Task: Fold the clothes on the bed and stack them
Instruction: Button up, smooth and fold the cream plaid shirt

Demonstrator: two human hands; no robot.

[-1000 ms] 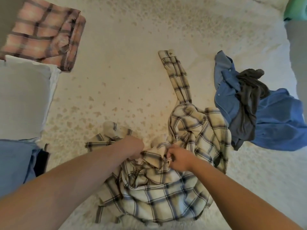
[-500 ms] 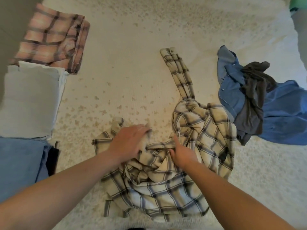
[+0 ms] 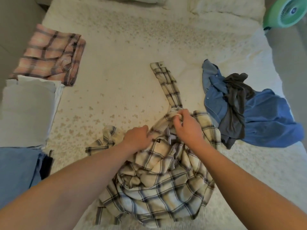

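Cream plaid shirt (image 3: 162, 188) crumpled mid-bed (image 3: 124, 80), one sleeve stretched away from the person. Left hand (image 3: 137, 138) curled, gripping fabric near the collar; right hand (image 3: 186, 125) fingers pinched on a bunched fold by the sleeve base

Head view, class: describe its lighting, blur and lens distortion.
Head view: soft, even light with no glare; wide-angle bending bows the bed edges; the pink plaid stack and green fan near the rim look smeared, while the cream plaid shirt is sharper.
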